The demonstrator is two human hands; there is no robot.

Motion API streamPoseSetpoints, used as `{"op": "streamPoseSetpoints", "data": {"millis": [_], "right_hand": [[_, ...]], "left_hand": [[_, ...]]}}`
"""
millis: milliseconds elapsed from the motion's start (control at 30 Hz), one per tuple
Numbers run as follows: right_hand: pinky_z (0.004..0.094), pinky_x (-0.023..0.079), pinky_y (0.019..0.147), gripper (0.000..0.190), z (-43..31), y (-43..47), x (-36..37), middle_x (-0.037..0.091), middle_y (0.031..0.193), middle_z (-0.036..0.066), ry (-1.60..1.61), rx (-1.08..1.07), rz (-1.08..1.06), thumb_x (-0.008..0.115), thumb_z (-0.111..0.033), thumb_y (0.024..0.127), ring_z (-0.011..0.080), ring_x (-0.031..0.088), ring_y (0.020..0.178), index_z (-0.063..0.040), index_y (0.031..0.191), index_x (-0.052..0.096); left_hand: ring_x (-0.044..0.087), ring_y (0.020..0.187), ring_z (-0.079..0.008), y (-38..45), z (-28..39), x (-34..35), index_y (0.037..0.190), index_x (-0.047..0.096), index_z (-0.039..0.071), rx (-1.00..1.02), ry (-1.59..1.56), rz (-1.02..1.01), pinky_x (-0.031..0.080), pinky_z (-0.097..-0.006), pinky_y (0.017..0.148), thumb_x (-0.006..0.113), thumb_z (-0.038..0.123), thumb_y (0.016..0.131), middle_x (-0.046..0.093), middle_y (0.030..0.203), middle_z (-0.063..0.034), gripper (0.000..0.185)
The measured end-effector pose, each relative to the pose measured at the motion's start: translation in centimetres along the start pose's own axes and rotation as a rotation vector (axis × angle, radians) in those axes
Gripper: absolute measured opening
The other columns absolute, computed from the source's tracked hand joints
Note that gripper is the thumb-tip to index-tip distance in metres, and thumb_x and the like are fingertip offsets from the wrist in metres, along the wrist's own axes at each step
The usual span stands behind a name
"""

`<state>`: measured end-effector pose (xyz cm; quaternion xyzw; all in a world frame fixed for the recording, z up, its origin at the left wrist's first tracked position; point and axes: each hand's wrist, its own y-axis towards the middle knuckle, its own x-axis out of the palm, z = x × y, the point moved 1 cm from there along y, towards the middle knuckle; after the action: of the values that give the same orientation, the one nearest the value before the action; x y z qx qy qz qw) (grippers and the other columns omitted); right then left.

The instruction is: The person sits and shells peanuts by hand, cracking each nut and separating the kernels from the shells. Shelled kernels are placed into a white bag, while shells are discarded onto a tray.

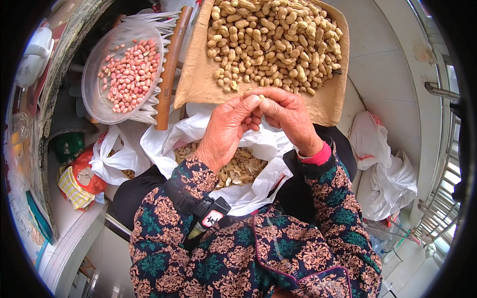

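My left hand [233, 124] and my right hand [288, 115] meet fingertip to fingertip, pinching a small pale piece that looks like a peanut, mostly hidden by the fingers. Just beyond them is a tan, paper-covered tray [201, 87] heaped with unshelled peanuts [275, 44]. Below the hands a white plastic bag [242, 201] gapes, with broken peanut shells [242, 167] inside; my left hand and wrist cover part of it. To the left, a clear plastic bowl [91, 89] contains pink-skinned shelled peanuts [134, 74].
The bowl rests by a brown wooden bar [173, 70] with white strips. A tied white bag [115, 158] and a red bag [87, 171] lie at left, near a rough-edged slab [56, 74]. More white plastic bags [387, 186] sit at right by a metal window grille [443, 197].
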<state>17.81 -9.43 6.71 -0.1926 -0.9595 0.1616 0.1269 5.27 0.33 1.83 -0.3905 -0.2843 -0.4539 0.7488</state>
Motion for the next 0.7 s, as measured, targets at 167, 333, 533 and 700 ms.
{"op": "streamPoseSetpoints", "data": {"millis": [167,333,533,700], "right_hand": [[0.0238,0.050,0.068,0.023,1.5,-0.4,0.3,0.065,0.084,0.003,-0.150,0.035,0.018,0.061,-0.017,0.097,0.0095,0.060,0.075,0.003,0.108,0.066],[0.0230,0.044,0.060,0.022,3.2,-0.7,0.1,0.063,0.073,0.000,-0.226,-0.036,0.092,0.055,-0.017,0.099,0.0066,0.055,0.069,0.002,0.090,0.064],[0.0234,0.046,0.059,0.020,3.5,0.4,0.8,0.064,0.073,0.002,-0.296,-0.007,0.248,0.056,-0.012,0.097,0.0074,0.057,0.066,0.002,0.085,0.063],[0.0253,0.050,0.059,0.017,2.2,0.1,0.3,0.065,0.068,0.006,-0.292,-0.069,0.026,0.062,-0.010,0.093,0.0101,0.063,0.064,0.003,0.083,0.063]], "left_hand": [[0.053,0.078,-0.0092,-1.2,-0.7,-0.4,0.107,0.061,0.003,-0.117,0.003,0.085,0.046,-0.0244,0.071,0.057,0.029,0.099,0.057,0.088,0.0013,0.028],[0.051,0.080,-0.0084,-1.8,-1.0,-0.1,0.108,0.061,0.004,-0.122,0.105,0.058,0.044,-0.0240,0.074,0.060,0.032,0.098,0.056,0.087,0.0010,0.030],[0.051,0.079,-0.0088,-1.0,-1.0,0.1,0.105,0.060,0.005,-0.073,0.124,0.063,0.042,-0.0236,0.072,0.060,0.031,0.097,0.056,0.085,0.0010,0.027],[0.052,0.075,-0.0112,-1.1,-0.8,-0.6,0.095,0.059,0.008,-0.105,-0.129,0.047,0.044,-0.0246,0.068,0.058,0.030,0.098,0.055,0.082,0.0010,0.022]]}}
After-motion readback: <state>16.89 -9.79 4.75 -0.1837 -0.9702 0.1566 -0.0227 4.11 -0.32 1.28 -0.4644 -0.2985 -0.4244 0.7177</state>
